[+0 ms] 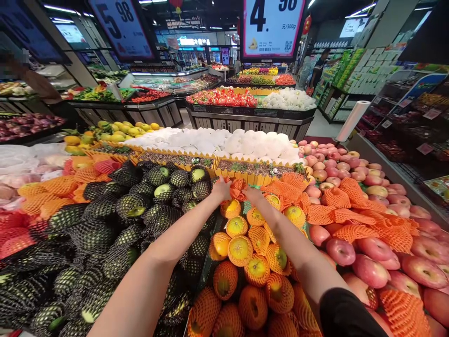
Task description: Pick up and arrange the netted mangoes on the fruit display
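Both my arms stretch over the netted orange fruit to the far end of the bin. My left hand (220, 190) is closed at the left side of a bunched orange foam net (238, 188). My right hand (253, 194) grips the same net from its right side. Whether a fruit sits inside that net cannot be made out. Just below the hands lie orange fruits (239, 250) in orange foam sleeves, several with their tops showing. More loose orange foam nets (288, 187) are piled right of my right hand.
Dark-netted green melons (101, 229) fill the left side; pink apples (373, 269) with loose orange nets (375, 220) lie right. A yellow picket-like divider (245, 178) runs behind the hands, with white-wrapped fruit (210, 140) beyond. A price screen (273, 28) hangs above.
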A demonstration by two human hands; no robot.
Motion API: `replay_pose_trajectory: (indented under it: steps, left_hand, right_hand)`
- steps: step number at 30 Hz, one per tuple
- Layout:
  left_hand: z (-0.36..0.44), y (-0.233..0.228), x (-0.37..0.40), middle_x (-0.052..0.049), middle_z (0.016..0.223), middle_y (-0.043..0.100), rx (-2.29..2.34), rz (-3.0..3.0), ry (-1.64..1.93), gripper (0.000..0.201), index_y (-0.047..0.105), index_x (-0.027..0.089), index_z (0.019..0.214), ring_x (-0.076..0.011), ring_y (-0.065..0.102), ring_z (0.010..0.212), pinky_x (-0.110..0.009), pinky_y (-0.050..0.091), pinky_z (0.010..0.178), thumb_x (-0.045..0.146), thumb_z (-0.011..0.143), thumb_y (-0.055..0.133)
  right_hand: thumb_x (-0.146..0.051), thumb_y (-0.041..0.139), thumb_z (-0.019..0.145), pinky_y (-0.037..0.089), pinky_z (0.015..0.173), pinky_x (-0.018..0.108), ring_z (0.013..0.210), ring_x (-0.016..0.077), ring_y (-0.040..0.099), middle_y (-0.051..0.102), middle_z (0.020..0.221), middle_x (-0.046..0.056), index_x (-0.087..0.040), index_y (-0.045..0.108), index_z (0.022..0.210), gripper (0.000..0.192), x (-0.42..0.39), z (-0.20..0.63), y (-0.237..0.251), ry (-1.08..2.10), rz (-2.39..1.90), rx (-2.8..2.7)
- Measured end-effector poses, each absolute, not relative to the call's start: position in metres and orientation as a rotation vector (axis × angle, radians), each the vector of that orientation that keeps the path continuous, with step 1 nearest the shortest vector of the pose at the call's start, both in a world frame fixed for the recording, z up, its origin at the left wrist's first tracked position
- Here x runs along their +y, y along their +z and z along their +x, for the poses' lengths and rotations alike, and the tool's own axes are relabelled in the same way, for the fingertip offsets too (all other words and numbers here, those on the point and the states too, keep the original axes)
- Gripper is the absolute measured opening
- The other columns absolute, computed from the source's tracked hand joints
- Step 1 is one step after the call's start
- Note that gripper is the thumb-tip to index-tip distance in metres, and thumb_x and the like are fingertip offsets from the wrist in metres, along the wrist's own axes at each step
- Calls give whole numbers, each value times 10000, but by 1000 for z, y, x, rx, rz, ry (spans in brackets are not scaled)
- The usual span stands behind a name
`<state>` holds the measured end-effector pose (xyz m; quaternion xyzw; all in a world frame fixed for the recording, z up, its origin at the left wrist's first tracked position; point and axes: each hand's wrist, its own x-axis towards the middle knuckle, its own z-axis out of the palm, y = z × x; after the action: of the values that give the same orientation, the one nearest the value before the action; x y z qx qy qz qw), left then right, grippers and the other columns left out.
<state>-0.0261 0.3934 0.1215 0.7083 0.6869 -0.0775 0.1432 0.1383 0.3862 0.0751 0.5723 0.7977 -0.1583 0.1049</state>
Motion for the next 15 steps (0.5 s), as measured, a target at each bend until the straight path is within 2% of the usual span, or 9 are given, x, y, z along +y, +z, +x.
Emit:
replay_pose_trajectory:
  steps: [3,5,8,10,12,13,15]
  left_hand:
    - [-24,116,383,-212,1595,323,1925,2229,-203,726,551,211,1420,-405,637,1164,-457,502,1006,376,750,774]
    - [-22,128,380,-224,1571,342,1934,2311,-146,656,551,182,1405,-407,635,1155,-471,505,992,419,813,704]
    - [-12,160,373,-229,1561,326,1971,2403,9,658,502,169,1426,-408,633,1140,-485,510,967,468,856,636]
    - [4,181,362,-205,1543,345,1964,2472,195,665,500,184,1420,-385,644,1114,-456,519,943,491,848,647]
    - [30,197,342,-175,1527,375,1868,2529,367,638,541,201,1377,-362,652,1095,-424,523,926,486,825,688]
    - [47,201,330,-165,1524,383,1781,2541,413,621,560,206,1356,-358,652,1098,-416,522,925,474,815,706]
    - [89,202,302,-160,1563,348,1558,2512,443,638,557,220,1378,-362,638,1136,-417,510,950,444,807,735]
  right_hand:
    - [-272,655,989,531,1002,451,1110,240,616,606,1250,121,-129,627,1234,286,386,144,85,-435,1785,2461]
    - [-188,591,996,524,986,413,1076,224,617,617,1215,113,-121,636,1188,208,380,156,101,-391,1918,2546]
    - [-33,423,957,476,1017,343,1124,217,588,610,1227,116,-117,626,1181,314,360,191,138,-255,2176,2692]
    - [-47,389,954,443,1045,331,1189,231,550,590,1263,136,-107,599,1209,336,335,233,166,-109,2365,2745]
    - [-57,436,932,449,1010,332,1165,243,554,593,1251,152,-86,594,1182,297,302,289,190,30,2597,2694]
    - [-61,527,894,467,948,320,1059,229,592,629,1189,124,-107,624,1127,256,282,320,199,52,2805,2600]
    - [-81,706,797,469,841,318,841,192,606,675,1022,71,-150,676,1019,235,239,385,208,-102,3053,2307]
